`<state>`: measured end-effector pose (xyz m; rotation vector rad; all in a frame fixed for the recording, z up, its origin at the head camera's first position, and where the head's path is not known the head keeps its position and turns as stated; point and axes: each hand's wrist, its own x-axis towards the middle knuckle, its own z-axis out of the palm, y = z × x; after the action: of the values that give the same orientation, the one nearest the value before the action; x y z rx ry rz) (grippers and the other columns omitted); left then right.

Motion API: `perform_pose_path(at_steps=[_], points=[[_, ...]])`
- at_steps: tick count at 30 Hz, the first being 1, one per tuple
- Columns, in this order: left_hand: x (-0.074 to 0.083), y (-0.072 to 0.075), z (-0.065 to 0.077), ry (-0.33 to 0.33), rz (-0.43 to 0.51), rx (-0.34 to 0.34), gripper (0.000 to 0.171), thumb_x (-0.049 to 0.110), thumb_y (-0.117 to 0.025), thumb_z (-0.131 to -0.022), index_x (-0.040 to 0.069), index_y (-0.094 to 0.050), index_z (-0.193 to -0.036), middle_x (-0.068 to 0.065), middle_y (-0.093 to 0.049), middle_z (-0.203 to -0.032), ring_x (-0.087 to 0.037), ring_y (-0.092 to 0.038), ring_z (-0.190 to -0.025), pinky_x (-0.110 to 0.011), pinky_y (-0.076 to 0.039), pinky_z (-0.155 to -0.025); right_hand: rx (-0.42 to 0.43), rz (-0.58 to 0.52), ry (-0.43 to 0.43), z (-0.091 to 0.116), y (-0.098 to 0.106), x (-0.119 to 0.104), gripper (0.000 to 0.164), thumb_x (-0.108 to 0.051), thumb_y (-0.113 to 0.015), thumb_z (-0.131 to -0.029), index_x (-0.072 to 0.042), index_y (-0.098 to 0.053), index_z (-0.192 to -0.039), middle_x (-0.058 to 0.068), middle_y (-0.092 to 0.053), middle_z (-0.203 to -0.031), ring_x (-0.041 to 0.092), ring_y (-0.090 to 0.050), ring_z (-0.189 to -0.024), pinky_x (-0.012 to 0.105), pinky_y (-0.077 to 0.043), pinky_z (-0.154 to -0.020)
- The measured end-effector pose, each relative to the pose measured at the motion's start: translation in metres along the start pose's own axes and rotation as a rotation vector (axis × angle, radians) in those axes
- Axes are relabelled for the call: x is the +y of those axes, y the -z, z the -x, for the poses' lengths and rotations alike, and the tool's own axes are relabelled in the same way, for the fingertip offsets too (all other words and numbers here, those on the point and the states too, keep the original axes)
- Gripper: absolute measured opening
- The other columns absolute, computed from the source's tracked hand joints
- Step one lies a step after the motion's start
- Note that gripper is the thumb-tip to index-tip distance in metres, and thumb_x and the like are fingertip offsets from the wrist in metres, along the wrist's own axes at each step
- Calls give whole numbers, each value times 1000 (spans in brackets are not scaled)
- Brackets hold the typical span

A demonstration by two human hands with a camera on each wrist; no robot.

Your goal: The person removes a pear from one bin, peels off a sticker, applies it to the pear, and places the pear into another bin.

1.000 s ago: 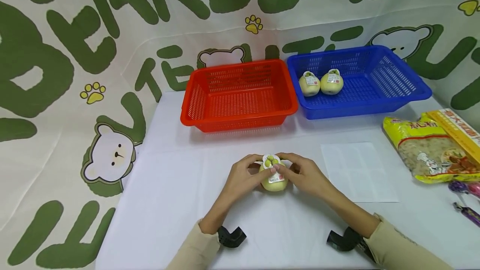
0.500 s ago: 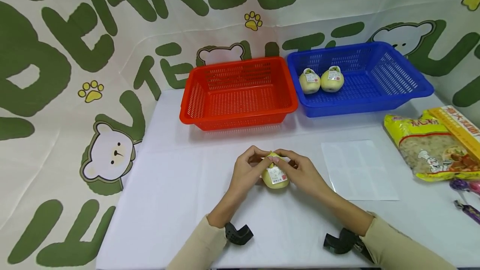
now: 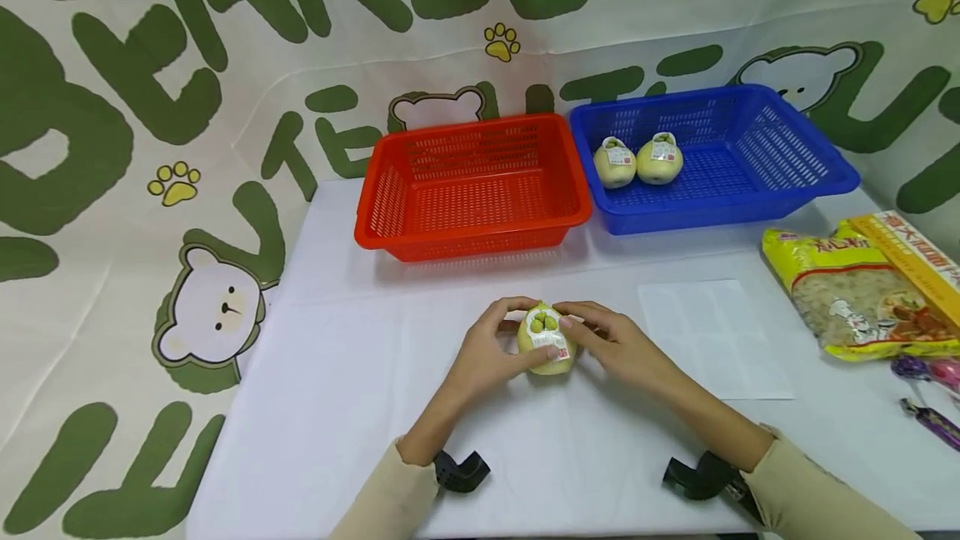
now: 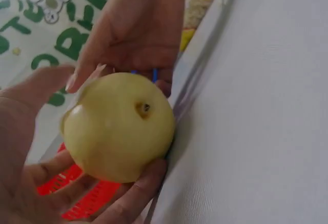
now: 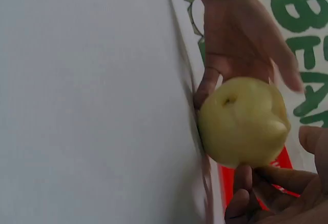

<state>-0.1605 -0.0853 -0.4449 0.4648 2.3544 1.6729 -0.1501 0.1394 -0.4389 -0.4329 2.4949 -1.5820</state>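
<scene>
A round pale yellow pear (image 3: 551,368) rests on the white table between both hands. A printed label (image 3: 546,335) with a rounded top and green fruit pictures lies against its front. My left hand (image 3: 480,357) holds the left side, its thumb across the lower label and its fingers round behind. On the other side, my right hand (image 3: 618,347) holds the pear with its thumb at the label's upper right edge. In the left wrist view, the bare underside of the pear (image 4: 120,131) shows a small dark hollow. The right wrist view shows the pear (image 5: 241,124) with fingers at both sides.
Behind the hands stand a red basket (image 3: 472,207) and a blue basket (image 3: 750,182), the blue one holding two labelled pears (image 3: 637,163). A clear sheet (image 3: 716,340) lies to the right, near a yellow food bag (image 3: 847,294), an orange box (image 3: 911,265) and wrapped sweets (image 3: 930,423).
Both thumbs met at the label's top half a second ago and are now apart. The left thumb has slid lower on the label, the right thumb has drawn back right, and the label's top shows again.
</scene>
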Motion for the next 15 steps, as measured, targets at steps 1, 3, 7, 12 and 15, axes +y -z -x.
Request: perform_pose_path(at_steps=[1, 3, 7, 12, 15], points=[[0, 0, 0, -25, -51, -22, 71, 38, -88, -75, 29, -53, -136, 4, -54, -133, -16, -63, -104, -34, -57, -80, -8, 17, 15, 1, 4, 0, 38, -36, -55, -104, -17, -63, -136, 1, -60, -133, 20, -61, -106, 40, -50, -90], [0, 0, 0, -74, -131, -60, 86, 32, -93, -69, 25, -46, -141, 3, -49, -136, -14, -62, -101, -30, -56, -80, -17, 43, 46, 3, 12, 1, 37, -32, -57, -103, -15, -63, -135, 1, -62, -130, 20, -62, -101, 36, -52, -87], [-1, -2, 0, -135, -234, -79, 93, 18, -93, -68, 20, -41, -145, 2, -51, -133, -11, -60, -98, -27, -53, -82, 17, 120, 147, 6, 30, 3, 30, -25, -62, -101, -12, -67, -127, -1, -66, -121, 16, -64, -94, 30, -54, -82], [-3, -5, 1, -170, -275, -93, 92, 14, -91, -67, 18, -41, -145, 2, -55, -127, -11, -59, -96, -26, -52, -82, 141, 336, 280, 13, 67, 8, 24, -16, -68, -96, -15, -69, -120, -1, -69, -111, 11, -61, -88, 28, -54, -74], [-3, -6, 0, -186, -287, -104, 91, 15, -91, -67, 19, -42, -143, 3, -53, -129, -12, -59, -98, -27, -52, -84, 232, 519, 273, 14, 103, 7, 29, -16, -71, -94, -11, -68, -122, 6, -68, -115, 18, -62, -91, 39, -55, -75]])
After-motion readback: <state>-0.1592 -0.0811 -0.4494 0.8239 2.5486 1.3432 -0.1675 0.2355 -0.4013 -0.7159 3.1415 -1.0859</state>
